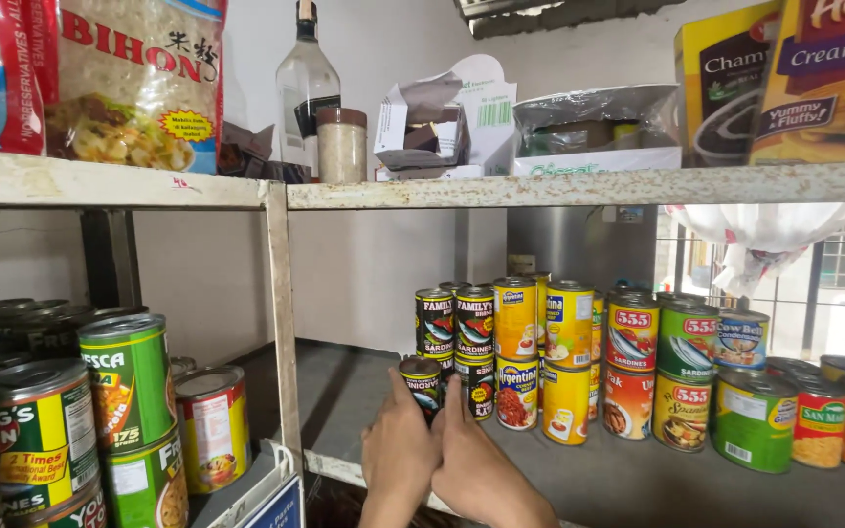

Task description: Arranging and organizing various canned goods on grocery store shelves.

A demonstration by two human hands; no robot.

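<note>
My left hand (398, 452) holds the small can (422, 384) upright on the shelf (628, 479), just left of the stacked cans (476, 352). My right hand (476, 467) lies beside it, its grip loose, forefinger pointing at the stack.

Green-and-black can (423, 383); behind it yellow cans (566, 323); rusty white shelf (579, 187).

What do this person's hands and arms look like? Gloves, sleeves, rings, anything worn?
Both are bare. The left hand and the right hand show no gloves, and no rings show on the fingers as far as the view tells. The wrists, at the bottom edge of the picture, carry no watch, band or sleeve cuff. The forearms lie out of frame.
</note>
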